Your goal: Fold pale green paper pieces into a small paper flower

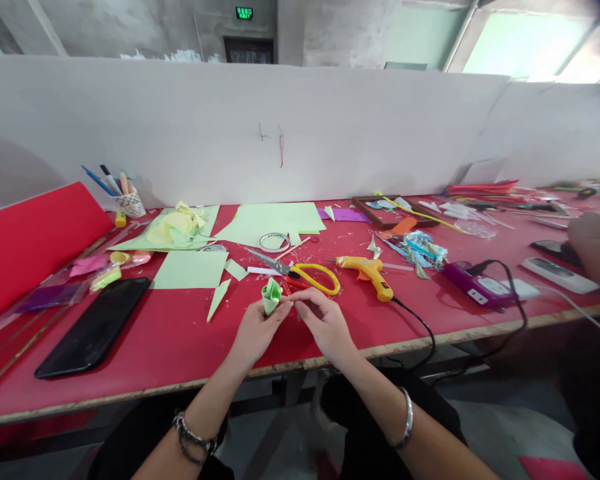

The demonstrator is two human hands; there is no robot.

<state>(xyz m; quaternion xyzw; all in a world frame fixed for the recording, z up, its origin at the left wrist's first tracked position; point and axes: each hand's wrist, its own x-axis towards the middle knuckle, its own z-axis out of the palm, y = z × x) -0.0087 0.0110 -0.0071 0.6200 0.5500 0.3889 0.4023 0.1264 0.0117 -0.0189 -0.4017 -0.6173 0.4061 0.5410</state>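
My left hand (257, 329) holds a small rolled piece of light green paper (271, 295) upright just above the red table (170, 333). My right hand (320, 319) is close beside it, its fingertips pinching the roll's right edge. Yellow-handled scissors (300, 273) lie just behind my hands. A yellow glue gun (369, 272) lies to the right of them, its black cord running off the table's front edge.
Green paper sheets (273, 223) and scraps (190, 269) lie behind. A black phone (94, 325) rests at the left, a pen cup (129, 202) at the back left. A purple device (475, 285) and coloured scraps (417, 248) sit right. Another person's arm (597, 247) is at the far right.
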